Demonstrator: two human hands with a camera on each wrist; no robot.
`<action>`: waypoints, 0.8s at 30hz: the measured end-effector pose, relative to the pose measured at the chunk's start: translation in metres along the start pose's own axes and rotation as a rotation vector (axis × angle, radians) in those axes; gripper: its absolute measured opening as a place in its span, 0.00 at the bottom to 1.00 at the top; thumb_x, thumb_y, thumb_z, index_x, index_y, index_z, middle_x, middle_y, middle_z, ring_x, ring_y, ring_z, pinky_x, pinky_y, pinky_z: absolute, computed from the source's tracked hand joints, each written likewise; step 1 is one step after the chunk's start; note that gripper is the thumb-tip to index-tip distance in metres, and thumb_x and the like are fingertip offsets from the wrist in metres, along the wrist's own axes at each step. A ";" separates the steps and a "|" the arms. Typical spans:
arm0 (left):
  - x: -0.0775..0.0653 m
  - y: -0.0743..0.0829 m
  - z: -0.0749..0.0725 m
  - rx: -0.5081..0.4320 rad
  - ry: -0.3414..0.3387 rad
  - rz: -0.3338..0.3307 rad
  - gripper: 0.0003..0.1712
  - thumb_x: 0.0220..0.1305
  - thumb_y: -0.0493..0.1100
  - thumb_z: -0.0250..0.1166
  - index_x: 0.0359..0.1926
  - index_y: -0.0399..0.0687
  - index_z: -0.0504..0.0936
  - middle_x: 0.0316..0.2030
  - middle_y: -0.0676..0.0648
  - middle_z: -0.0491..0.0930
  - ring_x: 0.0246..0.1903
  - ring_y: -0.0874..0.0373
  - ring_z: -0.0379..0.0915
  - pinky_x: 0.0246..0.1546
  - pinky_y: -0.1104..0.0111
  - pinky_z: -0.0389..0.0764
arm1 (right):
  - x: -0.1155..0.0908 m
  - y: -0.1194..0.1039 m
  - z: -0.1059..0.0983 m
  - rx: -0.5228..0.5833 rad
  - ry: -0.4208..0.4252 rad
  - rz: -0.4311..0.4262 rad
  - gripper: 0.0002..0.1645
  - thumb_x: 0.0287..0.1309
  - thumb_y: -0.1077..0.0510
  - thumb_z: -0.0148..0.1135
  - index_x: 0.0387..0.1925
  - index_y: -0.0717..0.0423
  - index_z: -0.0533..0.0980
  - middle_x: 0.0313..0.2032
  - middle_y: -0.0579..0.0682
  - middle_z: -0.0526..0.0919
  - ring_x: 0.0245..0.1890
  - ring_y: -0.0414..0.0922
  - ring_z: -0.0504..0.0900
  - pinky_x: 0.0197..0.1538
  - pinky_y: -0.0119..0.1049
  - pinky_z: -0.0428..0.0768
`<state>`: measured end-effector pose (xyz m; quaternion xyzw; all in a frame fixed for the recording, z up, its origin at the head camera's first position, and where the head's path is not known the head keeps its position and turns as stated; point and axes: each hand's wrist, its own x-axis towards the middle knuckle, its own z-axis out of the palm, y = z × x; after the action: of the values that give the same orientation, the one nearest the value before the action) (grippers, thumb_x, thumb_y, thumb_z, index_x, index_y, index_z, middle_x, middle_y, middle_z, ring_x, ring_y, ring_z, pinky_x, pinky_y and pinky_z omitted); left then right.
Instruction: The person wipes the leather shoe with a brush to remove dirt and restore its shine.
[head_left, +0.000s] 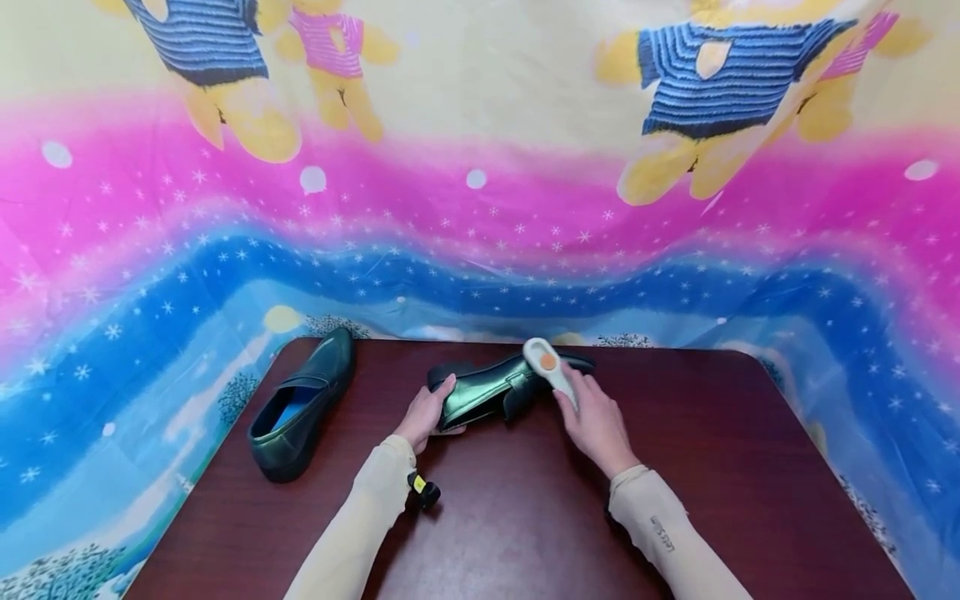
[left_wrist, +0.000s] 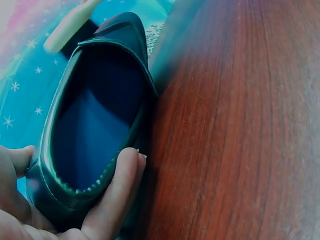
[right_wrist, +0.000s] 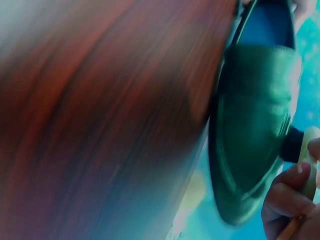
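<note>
A dark green leather loafer (head_left: 480, 390) is tipped on its side over the table, its opening facing me. My left hand (head_left: 426, 414) grips it by the heel; in the left wrist view, the thumb and fingers (left_wrist: 116, 192) lie on either side of the heel, and the blue insole (left_wrist: 97, 135) shows. My right hand (head_left: 597, 423) holds a shoe brush by its pale handle (head_left: 537, 354), which has an orange dot. In the right wrist view, the brush's dark bristles (right_wrist: 291, 145) are right at the side of the loafer's toe part.
A matching loafer (head_left: 300, 408) stands upright at the table's left edge, toe pointing away. The dark red-brown wooden table (head_left: 510, 525) ends just behind the held loafer. A patterned cloth (head_left: 480, 250) hangs around the back and sides. A small black device (head_left: 426, 492) sits at the left wrist.
</note>
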<state>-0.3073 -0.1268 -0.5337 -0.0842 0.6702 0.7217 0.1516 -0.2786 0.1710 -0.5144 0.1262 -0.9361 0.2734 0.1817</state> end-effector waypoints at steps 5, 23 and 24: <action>-0.001 0.004 0.001 0.008 -0.006 -0.012 0.45 0.76 0.65 0.56 0.74 0.37 0.55 0.60 0.33 0.69 0.46 0.47 0.84 0.45 0.51 0.87 | -0.004 0.026 -0.014 -0.035 0.050 0.069 0.32 0.77 0.53 0.56 0.75 0.57 0.65 0.52 0.64 0.81 0.38 0.58 0.82 0.37 0.56 0.80; -0.020 -0.004 0.008 0.830 0.217 0.399 0.54 0.69 0.57 0.68 0.84 0.71 0.42 0.83 0.45 0.38 0.25 0.46 0.80 0.42 0.50 0.81 | 0.007 -0.005 -0.009 0.050 -0.026 0.035 0.32 0.77 0.51 0.56 0.77 0.54 0.65 0.49 0.58 0.81 0.35 0.50 0.77 0.38 0.46 0.76; -0.020 -0.005 0.006 0.880 0.211 0.428 0.54 0.69 0.51 0.69 0.84 0.68 0.43 0.83 0.43 0.38 0.21 0.49 0.76 0.36 0.53 0.81 | 0.008 -0.006 -0.009 0.055 -0.027 0.034 0.32 0.77 0.51 0.57 0.77 0.53 0.65 0.49 0.58 0.81 0.35 0.50 0.77 0.38 0.46 0.76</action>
<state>-0.2867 -0.1226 -0.5310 0.0545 0.9251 0.3729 -0.0471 -0.2814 0.1696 -0.5014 0.1191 -0.9326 0.3004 0.1610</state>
